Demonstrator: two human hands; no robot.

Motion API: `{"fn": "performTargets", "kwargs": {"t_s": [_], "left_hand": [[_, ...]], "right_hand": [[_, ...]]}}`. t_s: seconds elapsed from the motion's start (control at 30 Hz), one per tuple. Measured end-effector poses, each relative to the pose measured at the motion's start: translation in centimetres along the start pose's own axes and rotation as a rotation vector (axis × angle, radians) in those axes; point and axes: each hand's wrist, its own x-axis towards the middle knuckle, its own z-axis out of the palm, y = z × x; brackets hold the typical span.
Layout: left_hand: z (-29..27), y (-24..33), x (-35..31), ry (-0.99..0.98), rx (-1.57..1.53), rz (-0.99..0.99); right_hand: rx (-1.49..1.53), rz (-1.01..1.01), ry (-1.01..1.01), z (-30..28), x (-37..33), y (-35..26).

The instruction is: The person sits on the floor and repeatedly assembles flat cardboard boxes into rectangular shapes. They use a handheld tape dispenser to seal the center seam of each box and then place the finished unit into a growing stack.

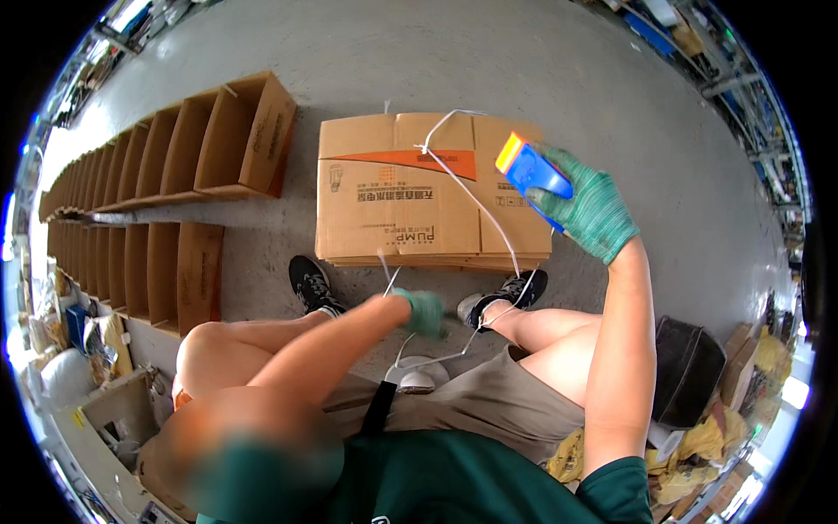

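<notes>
A stack of flattened cardboard boxes point(393, 196) lies on the floor in front of my feet, with printing and an orange stripe on top. A white strap point(471, 194) runs over its right part, with a knot near the far side. From the near edge the strap trails toward my lap. In my right hand point(598, 210), gloved in green, is a blue hand tool point(532, 170) with an orange and yellow end, above the stack's right edge. My left hand point(423, 313), also gloved, is over the floor between my legs, near the loose strap. Motion smears its fingers.
Two rows of upright open cardboard boxes point(218, 144) stand at the left. A black bin-like container point(688, 371) is by my right side, near yellow crumpled bags point(698, 467). My shoes point(310, 284) flank the stack's near edge. Shelving point(742, 83) lines the far right.
</notes>
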Motion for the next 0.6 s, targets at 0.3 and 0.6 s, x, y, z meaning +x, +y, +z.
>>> {"fn": "performTargets", "kwargs": {"t_s": [0.3, 0.6], "left_hand": [[-20.1, -7.5, 0.7, 1.427, -0.057, -0.643], [-23.1, -10.2, 3.2, 0.953, -0.185, -0.588]], "right_hand": [[0.158, 0.024, 0.1, -4.9, -2.3, 1.3], [0.183, 0.008, 0.234, -7.0, -2.2, 5.2]]}}
